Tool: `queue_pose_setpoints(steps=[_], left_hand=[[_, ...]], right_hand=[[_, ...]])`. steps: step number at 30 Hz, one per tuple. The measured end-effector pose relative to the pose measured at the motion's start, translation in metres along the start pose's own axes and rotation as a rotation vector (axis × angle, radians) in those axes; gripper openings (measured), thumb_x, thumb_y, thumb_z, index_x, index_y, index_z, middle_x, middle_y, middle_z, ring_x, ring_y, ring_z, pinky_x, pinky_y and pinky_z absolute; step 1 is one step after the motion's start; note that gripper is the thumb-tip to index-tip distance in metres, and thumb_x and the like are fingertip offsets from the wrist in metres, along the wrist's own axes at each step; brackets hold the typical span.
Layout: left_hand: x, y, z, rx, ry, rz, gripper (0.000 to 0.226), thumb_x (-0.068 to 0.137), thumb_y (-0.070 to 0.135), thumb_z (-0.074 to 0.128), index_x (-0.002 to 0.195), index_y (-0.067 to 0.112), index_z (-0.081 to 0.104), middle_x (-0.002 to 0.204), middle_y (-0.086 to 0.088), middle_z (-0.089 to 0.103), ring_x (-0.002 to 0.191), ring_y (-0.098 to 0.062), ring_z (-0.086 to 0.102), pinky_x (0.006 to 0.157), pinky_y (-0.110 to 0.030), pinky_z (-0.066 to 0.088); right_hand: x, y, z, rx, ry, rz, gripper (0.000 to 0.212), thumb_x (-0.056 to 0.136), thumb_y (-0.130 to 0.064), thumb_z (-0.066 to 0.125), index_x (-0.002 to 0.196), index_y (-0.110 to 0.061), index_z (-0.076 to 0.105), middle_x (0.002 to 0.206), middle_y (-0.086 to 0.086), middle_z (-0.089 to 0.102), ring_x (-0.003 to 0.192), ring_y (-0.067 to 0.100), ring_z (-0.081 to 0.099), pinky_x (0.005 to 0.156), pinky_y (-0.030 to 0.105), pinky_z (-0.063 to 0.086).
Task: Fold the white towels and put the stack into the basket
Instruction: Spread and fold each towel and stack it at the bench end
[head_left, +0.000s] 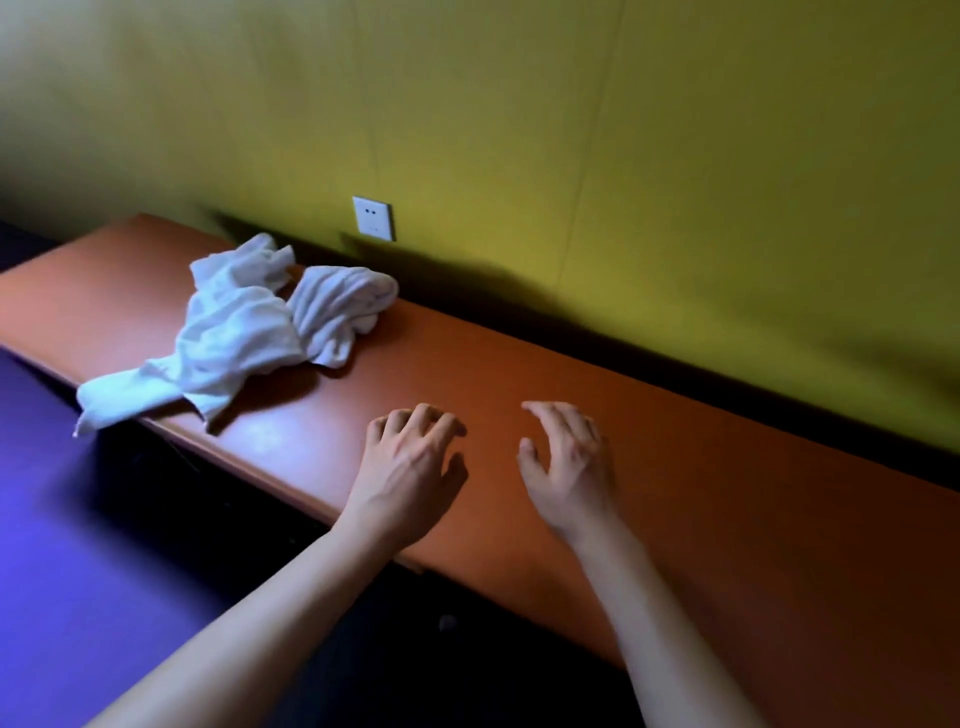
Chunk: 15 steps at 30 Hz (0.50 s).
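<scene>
Crumpled white towels lie on the left part of an orange-brown table (675, 493). The larger towel (218, 343) droops over the table's front edge. A smaller bunched towel (340, 306) lies just right of it, touching it. My left hand (410, 467) hovers over the table to the right of the towels, fingers loosely curled, holding nothing. My right hand (569, 462) hovers beside it, fingers spread and relaxed, also empty. No basket is in view.
A yellow-green wall runs behind the table, with a white wall socket (373, 218) just above the towels. A dark gap separates table and wall. Purple floor (78, 545) lies to the left, below the table's front edge.
</scene>
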<state>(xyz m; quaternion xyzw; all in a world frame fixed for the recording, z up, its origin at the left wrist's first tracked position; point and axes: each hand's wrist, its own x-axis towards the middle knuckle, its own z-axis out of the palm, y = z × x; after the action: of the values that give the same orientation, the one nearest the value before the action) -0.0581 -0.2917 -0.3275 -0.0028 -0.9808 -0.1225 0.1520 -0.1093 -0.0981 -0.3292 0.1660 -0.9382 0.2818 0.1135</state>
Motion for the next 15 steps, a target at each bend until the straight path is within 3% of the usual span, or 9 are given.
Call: queue_pose_setpoints(steps=[9,12,15], left_hand=[[0.014,-0.132,0.028,0.087,-0.032,-0.175,0.043,0.080,0.046,0.038,0.111,0.029,0.063,0.110,0.005,0.062,0.098,-0.027,0.059,0.087,-0.040,0.041],[0.020,-0.171,0.035,0.126,0.016,-0.198,0.040,0.080,0.040,0.050,0.115,0.027,0.063,0.113,0.002,0.062,0.102,-0.029,0.060,0.087,-0.042,0.044],[0.036,-0.218,0.040,0.192,0.054,-0.277,0.053,0.078,0.025,0.066,0.130,0.024,0.057,0.131,-0.003,0.057,0.116,-0.033,0.055,0.093,-0.046,0.042]], right_hand=[[0.051,-0.052,0.110,-0.010,-0.225,-0.032,0.049,0.086,-0.036,0.047,0.131,-0.024,0.059,0.130,0.001,0.059,0.118,0.024,0.054,0.100,0.041,0.041],[0.065,-0.062,0.138,-0.013,-0.255,-0.042,0.049,0.084,-0.036,0.047,0.131,-0.025,0.059,0.128,0.001,0.059,0.116,0.026,0.055,0.099,0.041,0.041],[0.076,-0.069,0.161,-0.023,-0.305,-0.072,0.047,0.088,-0.034,0.051,0.134,-0.024,0.055,0.131,0.001,0.057,0.121,0.024,0.053,0.102,0.039,0.038]])
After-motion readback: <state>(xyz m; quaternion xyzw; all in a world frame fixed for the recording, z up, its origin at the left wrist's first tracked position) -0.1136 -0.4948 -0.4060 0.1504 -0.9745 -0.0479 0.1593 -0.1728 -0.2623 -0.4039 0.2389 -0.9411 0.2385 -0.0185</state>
